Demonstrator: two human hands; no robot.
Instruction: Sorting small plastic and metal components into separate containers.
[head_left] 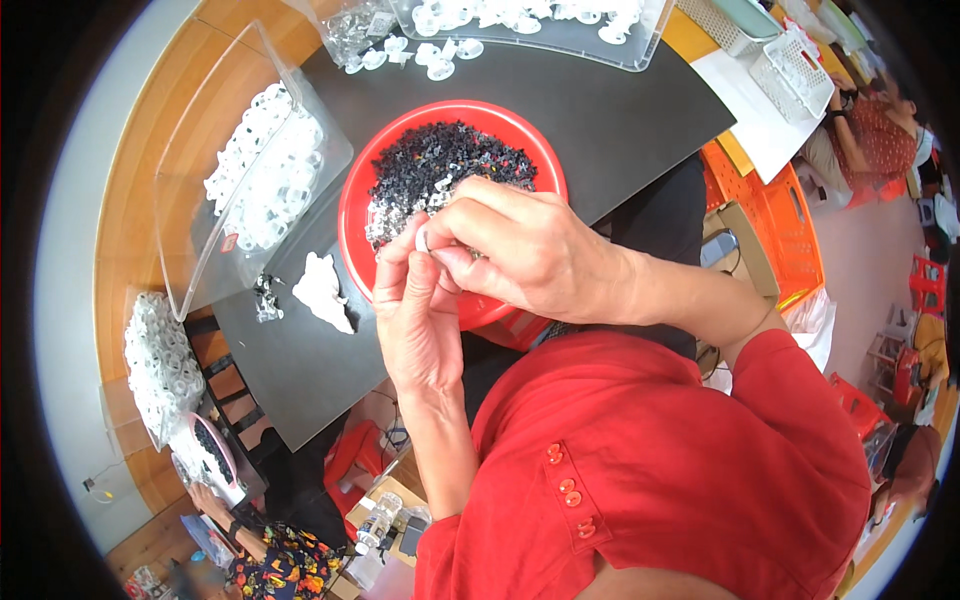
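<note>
My left hand [418,325] and my right hand [540,250] meet over the near side of a red round basin [556,170]. Pinched between their fingertips is a small white plastic piece [422,240], mostly covered by the fingers. The basin holds a heap of small black parts [440,150], with a few coloured ones among them. Small clear and whitish parts [395,215] lie at its near left, partly behind my hands.
A clear bin [335,150] of white ring-like parts [270,170] stands left on the dark table [630,120]. Another clear bin [640,55] is at the back. A crumpled white tissue [322,292] lies nearer. An orange crate [800,235] stands right; a co-worker's hand [208,502] shows lower left.
</note>
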